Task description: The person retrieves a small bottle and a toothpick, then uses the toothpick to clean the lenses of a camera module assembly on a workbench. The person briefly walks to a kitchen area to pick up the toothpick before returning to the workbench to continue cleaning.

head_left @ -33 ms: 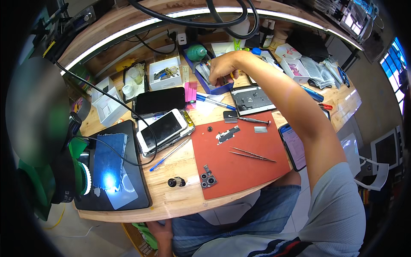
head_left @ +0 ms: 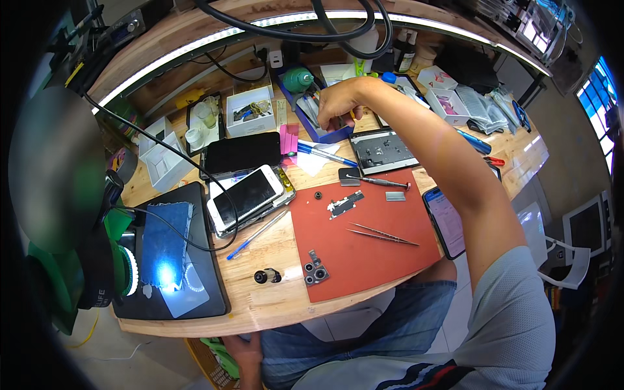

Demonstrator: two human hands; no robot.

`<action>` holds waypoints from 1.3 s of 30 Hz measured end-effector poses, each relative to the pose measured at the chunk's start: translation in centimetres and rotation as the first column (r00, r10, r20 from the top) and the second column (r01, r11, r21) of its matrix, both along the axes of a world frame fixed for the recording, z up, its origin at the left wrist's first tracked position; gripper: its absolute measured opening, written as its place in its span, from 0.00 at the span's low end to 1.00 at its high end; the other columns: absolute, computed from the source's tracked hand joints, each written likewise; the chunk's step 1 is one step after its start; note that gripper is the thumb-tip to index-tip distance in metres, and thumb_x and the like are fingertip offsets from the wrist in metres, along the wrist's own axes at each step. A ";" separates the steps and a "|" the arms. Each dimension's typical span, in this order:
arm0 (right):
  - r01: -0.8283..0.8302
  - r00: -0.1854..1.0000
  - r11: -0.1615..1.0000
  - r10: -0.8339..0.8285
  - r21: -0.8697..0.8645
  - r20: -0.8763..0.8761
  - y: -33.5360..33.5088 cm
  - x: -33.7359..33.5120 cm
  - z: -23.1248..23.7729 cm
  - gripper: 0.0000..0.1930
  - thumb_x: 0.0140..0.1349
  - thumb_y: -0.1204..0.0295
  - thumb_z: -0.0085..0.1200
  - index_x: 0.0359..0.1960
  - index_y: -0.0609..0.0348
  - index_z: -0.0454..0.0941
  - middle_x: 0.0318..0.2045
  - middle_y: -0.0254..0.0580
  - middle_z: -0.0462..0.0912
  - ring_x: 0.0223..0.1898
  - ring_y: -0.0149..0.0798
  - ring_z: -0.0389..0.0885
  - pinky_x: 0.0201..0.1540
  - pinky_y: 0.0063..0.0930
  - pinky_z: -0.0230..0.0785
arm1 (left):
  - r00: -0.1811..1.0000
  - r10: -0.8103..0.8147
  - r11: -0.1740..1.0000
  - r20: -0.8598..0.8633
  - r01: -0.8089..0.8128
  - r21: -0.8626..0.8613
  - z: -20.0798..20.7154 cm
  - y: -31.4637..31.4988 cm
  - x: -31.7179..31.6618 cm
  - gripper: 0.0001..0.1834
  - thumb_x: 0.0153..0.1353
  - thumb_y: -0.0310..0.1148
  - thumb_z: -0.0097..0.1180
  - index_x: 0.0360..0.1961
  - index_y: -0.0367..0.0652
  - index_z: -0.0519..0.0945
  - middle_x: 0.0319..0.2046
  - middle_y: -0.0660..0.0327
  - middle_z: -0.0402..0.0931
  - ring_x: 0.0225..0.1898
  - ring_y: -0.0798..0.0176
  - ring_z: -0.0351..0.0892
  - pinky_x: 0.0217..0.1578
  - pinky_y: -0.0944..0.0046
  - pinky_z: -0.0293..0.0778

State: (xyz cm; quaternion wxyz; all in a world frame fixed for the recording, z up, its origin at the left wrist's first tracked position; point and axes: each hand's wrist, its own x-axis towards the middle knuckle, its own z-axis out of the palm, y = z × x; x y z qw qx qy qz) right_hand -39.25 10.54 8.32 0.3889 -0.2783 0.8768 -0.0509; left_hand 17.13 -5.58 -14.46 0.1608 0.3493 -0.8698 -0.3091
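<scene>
My right hand reaches down into a blue tray of tools at the back of the bench. Its fingers are curled, and whatever they pinch is hidden. Down beside my thigh is my left hand, its fingers hidden by the table edge. An orange-red mat carries tweezers, a screwdriver-like tool, a small dark part with white patches, a silver plate and a phone camera module. A green rubber blower sits in the tray's far end.
Stacked phones and a black phone lie left of the mat; a lit phone lies right. A dark panel is behind it. A cable loops over the left side. White boxes stand behind.
</scene>
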 end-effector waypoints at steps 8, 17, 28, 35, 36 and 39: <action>-0.080 0.990 0.995 0.086 0.051 -0.115 -0.4 0.1 -0.7 0.12 0.58 0.60 0.55 0.26 0.54 0.80 0.20 0.33 0.76 0.20 0.31 0.73 0.23 0.29 0.65 | 0.999 0.041 0.999 -0.004 -0.041 0.031 1.2 0.6 -1.7 0.38 0.52 0.41 0.73 0.59 0.30 0.74 0.57 0.36 0.73 0.60 0.34 0.70 0.65 0.44 0.60; -0.105 0.969 0.983 0.136 0.153 -0.208 -0.7 1.5 0.5 0.17 0.58 0.56 0.55 0.30 0.59 0.82 0.22 0.38 0.79 0.23 0.37 0.77 0.27 0.33 0.70 | 0.999 0.016 1.000 -0.028 -0.016 0.008 1.1 0.7 -1.8 0.37 0.52 0.42 0.73 0.59 0.31 0.75 0.56 0.37 0.74 0.60 0.34 0.71 0.64 0.44 0.62; 0.011 0.952 0.971 -0.083 -0.239 -0.296 3.7 1.8 0.7 0.17 0.59 0.58 0.58 0.36 0.61 0.85 0.29 0.38 0.85 0.22 0.34 0.81 0.21 0.33 0.70 | 0.998 -0.015 1.000 -0.056 0.014 -0.024 1.5 0.7 -1.9 0.35 0.53 0.37 0.72 0.59 0.32 0.73 0.54 0.37 0.75 0.57 0.33 0.73 0.60 0.44 0.67; -0.186 0.760 0.811 -0.239 -0.554 -0.605 10.6 4.2 1.1 0.18 0.65 0.60 0.58 0.43 0.65 0.86 0.35 0.43 0.88 0.37 0.36 0.83 0.47 0.30 0.74 | 1.000 -0.006 0.996 -0.002 0.006 0.091 3.0 1.0 -2.2 0.36 0.60 0.35 0.68 0.65 0.30 0.68 0.59 0.40 0.73 0.61 0.43 0.72 0.65 0.53 0.63; -0.173 0.761 0.762 -0.299 -0.625 -0.575 12.5 5.1 1.0 0.18 0.66 0.59 0.59 0.42 0.65 0.86 0.32 0.40 0.87 0.35 0.32 0.82 0.43 0.28 0.73 | 1.000 -0.017 0.997 -0.018 0.018 0.077 3.2 1.2 -2.4 0.36 0.60 0.34 0.68 0.65 0.29 0.67 0.59 0.40 0.73 0.61 0.43 0.72 0.65 0.54 0.62; -0.028 0.659 0.616 -0.581 -0.787 -0.478 18.6 11.9 1.1 0.17 0.67 0.60 0.61 0.40 0.66 0.85 0.26 0.31 0.79 0.31 0.23 0.73 0.36 0.23 0.66 | 0.995 -0.054 0.997 -0.089 0.059 0.057 2.3 1.3 -2.1 0.39 0.58 0.33 0.68 0.66 0.29 0.65 0.62 0.36 0.69 0.63 0.36 0.69 0.67 0.50 0.61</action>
